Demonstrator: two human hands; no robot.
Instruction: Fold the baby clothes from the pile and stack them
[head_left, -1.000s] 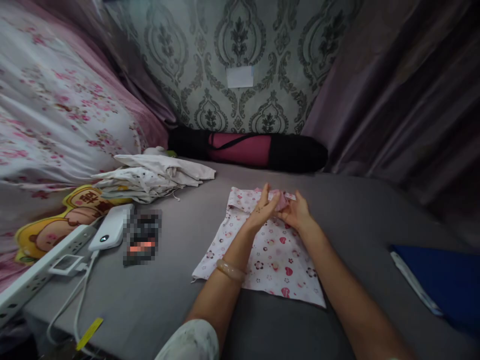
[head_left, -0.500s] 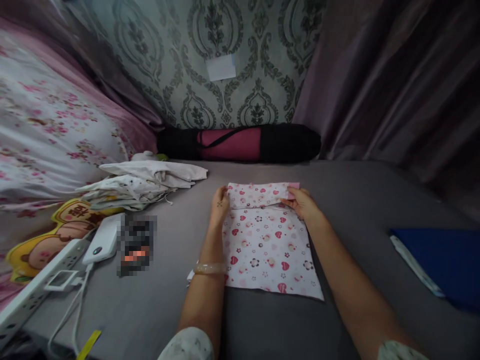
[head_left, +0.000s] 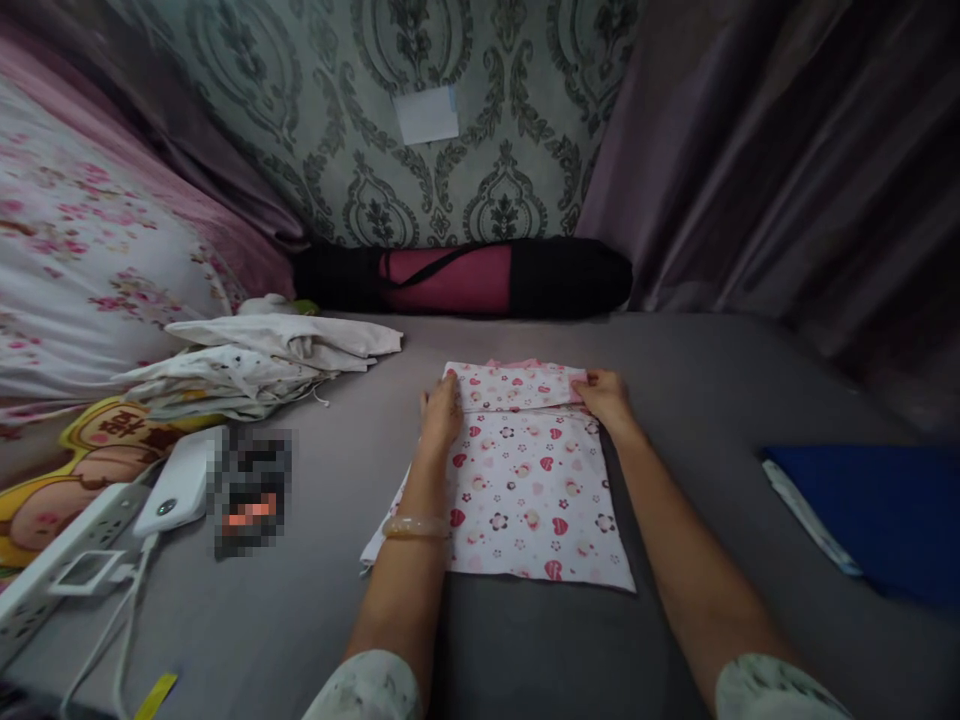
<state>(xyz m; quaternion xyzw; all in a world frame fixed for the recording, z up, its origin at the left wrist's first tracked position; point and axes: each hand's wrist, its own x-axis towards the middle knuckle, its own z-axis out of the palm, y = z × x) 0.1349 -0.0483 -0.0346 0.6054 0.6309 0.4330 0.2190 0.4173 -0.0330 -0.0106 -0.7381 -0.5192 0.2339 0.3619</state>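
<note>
"White cloth [head_left: 529, 490] printed with red hearts lies at the frame's center on a gray surface [head_left: 712, 400], its far end folded over."

"And the grip?"

"The right hand [head_left: 609, 400] pinches the fold's right end; the left hand [head_left: 441, 412] touches its left edge, though whether it is gripping, I cannot tell."

"What surrounds them?"

"Pale garments [head_left: 225, 375] heap at middle left, 1 white power bank [head_left: 174, 485] sits at lower left, 1 blue item [head_left: 870, 520] lies at right, and 1 black-and-magenta bag [head_left: 457, 280] stretches across the upper middle."
</note>
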